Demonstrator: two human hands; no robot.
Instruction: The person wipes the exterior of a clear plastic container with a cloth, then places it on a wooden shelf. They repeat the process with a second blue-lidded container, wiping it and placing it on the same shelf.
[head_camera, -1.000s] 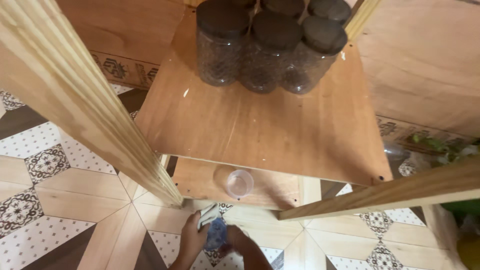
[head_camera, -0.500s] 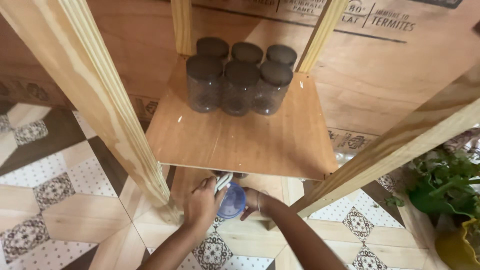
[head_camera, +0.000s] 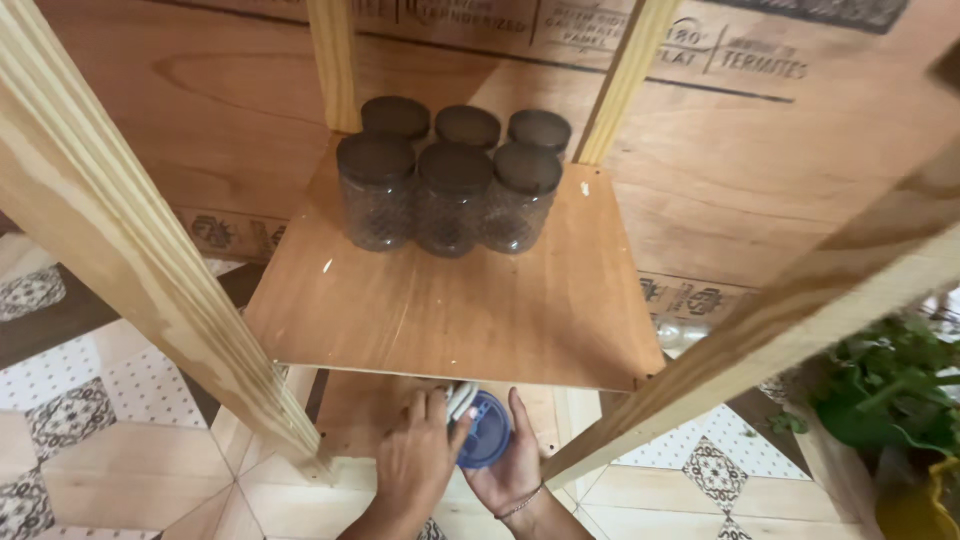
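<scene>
Both my hands are low in the head view, just under the front edge of a wooden shelf board (head_camera: 450, 310). My right hand (head_camera: 515, 470) cups a container with a round blue lid (head_camera: 487, 443) from below. My left hand (head_camera: 420, 465) lies over its left side, thumb against the lid's rim. Several clear textured jars with dark lids (head_camera: 452, 195) stand in two rows at the back of the shelf board. The container's body is mostly hidden by my hands.
Pale wooden posts (head_camera: 130, 260) frame the shelf on the left, and another post (head_camera: 760, 330) slants across on the right. A plywood panel (head_camera: 760, 160) backs the rack. Patterned floor tiles (head_camera: 80, 430) lie below. A green plant (head_camera: 890, 390) stands at right.
My hands have risen with the blue-lidded container toward the shelf's front edge. The view has tilted up, showing more of the back panel and the jars lower in frame.
</scene>
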